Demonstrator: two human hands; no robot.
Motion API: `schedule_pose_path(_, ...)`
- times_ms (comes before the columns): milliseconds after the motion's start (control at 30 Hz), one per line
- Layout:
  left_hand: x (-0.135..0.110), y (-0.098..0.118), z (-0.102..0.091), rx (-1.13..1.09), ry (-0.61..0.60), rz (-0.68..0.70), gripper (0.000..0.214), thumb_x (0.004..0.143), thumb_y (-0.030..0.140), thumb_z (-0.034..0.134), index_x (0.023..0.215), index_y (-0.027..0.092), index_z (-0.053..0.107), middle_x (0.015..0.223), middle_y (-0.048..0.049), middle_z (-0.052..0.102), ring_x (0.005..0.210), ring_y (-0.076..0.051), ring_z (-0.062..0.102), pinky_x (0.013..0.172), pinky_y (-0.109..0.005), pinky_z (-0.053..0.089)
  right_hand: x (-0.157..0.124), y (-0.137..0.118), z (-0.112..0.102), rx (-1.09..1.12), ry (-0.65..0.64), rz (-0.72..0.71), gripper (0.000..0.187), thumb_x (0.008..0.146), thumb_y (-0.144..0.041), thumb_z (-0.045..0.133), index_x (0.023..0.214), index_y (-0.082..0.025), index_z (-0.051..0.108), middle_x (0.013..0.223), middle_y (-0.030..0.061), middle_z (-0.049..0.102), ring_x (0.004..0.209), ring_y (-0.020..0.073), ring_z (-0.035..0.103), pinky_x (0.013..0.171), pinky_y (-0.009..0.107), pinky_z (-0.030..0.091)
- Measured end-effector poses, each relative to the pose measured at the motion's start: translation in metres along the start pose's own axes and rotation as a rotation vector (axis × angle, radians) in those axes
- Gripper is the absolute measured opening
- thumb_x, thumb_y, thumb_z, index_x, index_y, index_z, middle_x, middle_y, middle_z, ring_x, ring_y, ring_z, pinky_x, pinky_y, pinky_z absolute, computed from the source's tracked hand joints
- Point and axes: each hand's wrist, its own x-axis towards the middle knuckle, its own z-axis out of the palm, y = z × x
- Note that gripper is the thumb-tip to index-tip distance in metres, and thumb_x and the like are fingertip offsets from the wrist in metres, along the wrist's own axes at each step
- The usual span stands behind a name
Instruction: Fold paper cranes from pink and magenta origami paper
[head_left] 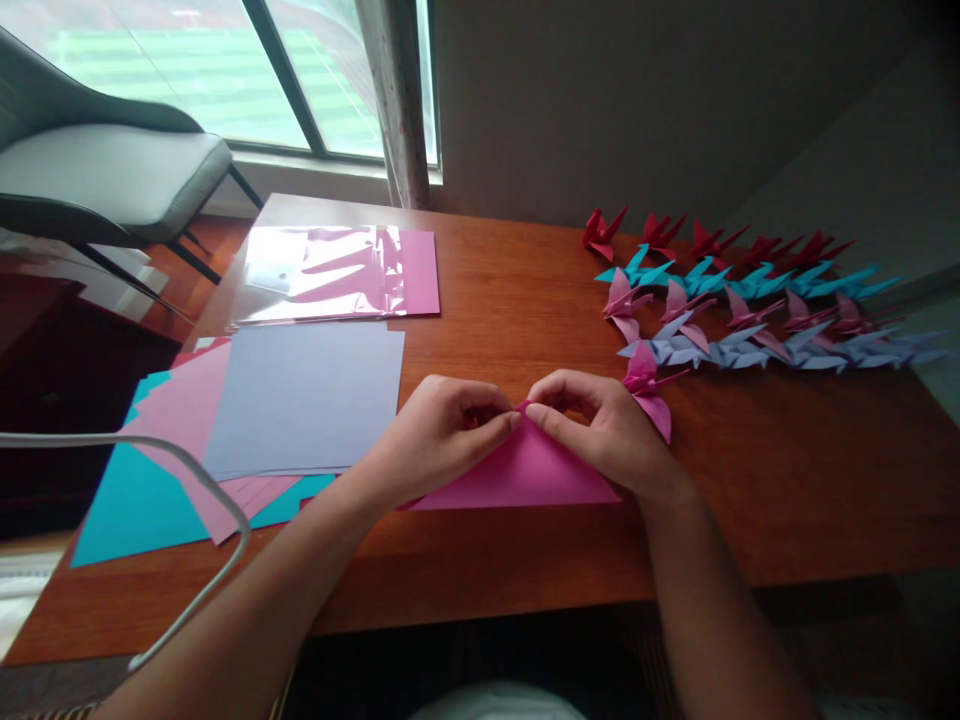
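A magenta paper sheet (525, 475), folded into a triangle, lies on the wooden table (787, 470) in front of me. My left hand (439, 435) pinches the triangle's top corner from the left, fingers closed on the paper. My right hand (604, 420) pinches the same corner from the right. The fingertips of both hands meet at the tip. A finished magenta paper crane (649, 390) stands just right of my right hand, touching or nearly touching it.
Rows of paper cranes (750, 300) in red, blue, pink and lavender fill the table's right side. A stack of coloured sheets (300, 400) lies at left, a clear plastic sleeve with pink paper (337, 270) behind it. A chair (112, 170) stands by the window. A white cable (210, 560) crosses the left corner.
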Motion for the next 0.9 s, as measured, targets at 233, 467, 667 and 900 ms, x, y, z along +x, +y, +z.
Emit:
schedule_pose_path(233, 0.0000, -0.0004, -0.0002, 0.009, -0.020, 0.000, 0.024, 0.093, 0.028, 0.059, 0.081, 0.013, 0.074, 0.063, 0.0033, 0.057, 0.061, -0.009, 0.046, 0.054, -0.021, 0.033, -0.0004, -0.0004, -0.0009, -0.009, 0.011, -0.017, 0.007, 0.089, -0.024, 0.066, 0.084, -0.022, 0.070, 0.085, 0.0002, 0.072, 0.083, 0.0168, 0.065, 0.075, 0.028, 0.050)
schedule_pose_path(467, 0.0004, 0.0012, 0.0000, 0.006, -0.031, -0.005, 0.024, 0.093, 0.028, 0.060, 0.079, 0.013, 0.073, 0.063, 0.0034, 0.057, 0.060, -0.008, 0.045, 0.053, -0.020, 0.032, -0.0012, -0.0002, -0.0003, -0.002, 0.001, 0.003, 0.007, 0.089, -0.025, 0.066, 0.084, -0.022, 0.070, 0.085, -0.0001, 0.072, 0.083, 0.0166, 0.065, 0.074, 0.027, 0.050)
schedule_pose_path(667, 0.0003, -0.0011, 0.0002, 0.000, -0.045, -0.002, 0.024, 0.094, 0.028, 0.059, 0.083, 0.014, 0.074, 0.066, 0.0035, 0.060, 0.061, -0.008, 0.047, 0.055, -0.019, 0.033, -0.0001, 0.0019, -0.0027, -0.003, -0.016, 0.027, 0.009, 0.090, -0.029, 0.067, 0.085, -0.022, 0.071, 0.087, 0.0009, 0.073, 0.084, 0.0176, 0.066, 0.074, 0.028, 0.051)
schedule_pose_path(900, 0.0002, -0.0008, -0.0004, 0.010, -0.044, 0.002, 0.023, 0.093, 0.027, 0.059, 0.085, 0.014, 0.075, 0.065, 0.0028, 0.062, 0.061, -0.009, 0.048, 0.055, -0.019, 0.035, 0.0000, 0.0024, -0.0036, 0.003, -0.018, 0.037, 0.009, 0.089, -0.031, 0.069, 0.086, -0.022, 0.072, 0.088, 0.0009, 0.074, 0.085, 0.0173, 0.067, 0.074, 0.027, 0.051)
